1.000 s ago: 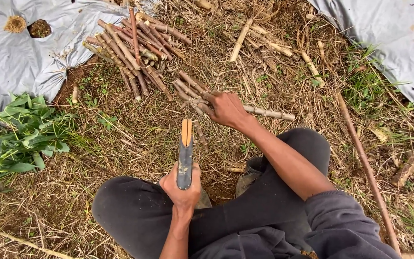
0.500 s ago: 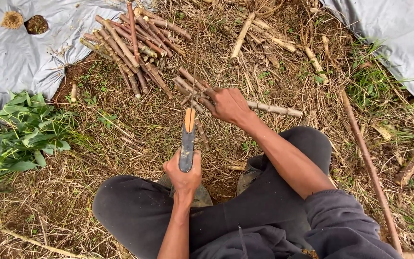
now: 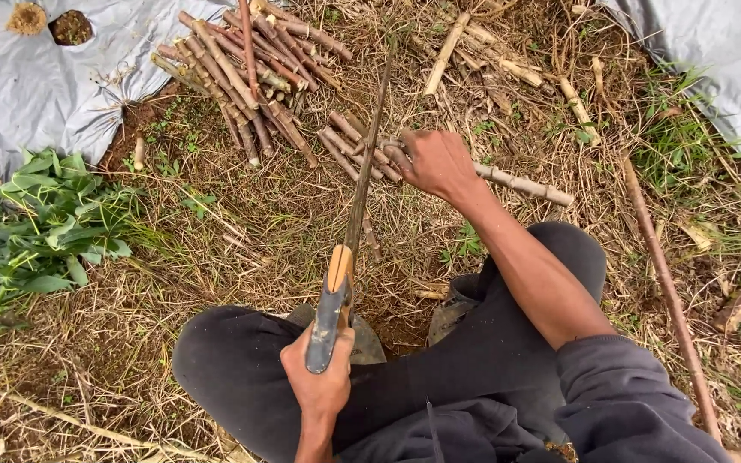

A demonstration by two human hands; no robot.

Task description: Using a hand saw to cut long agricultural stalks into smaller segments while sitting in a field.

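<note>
Two hands busy here: the left hand is clenched round the handle of a long knife, blade running thin and edge-on toward twelve o'clock. The right hand reaches out at one o'clock, fingers curled down onto a brown stick lying across the dry grass, just beside the loose cut sticks. Risk, as I judge it: that blade lies just beside the right knuckles, so a chop landing short could catch the fingers. Right arm is stretched nearly straight over the knee; left wrist is cocked upright between the legs. A bundle of stakes waits at eleven o'clock.
</note>
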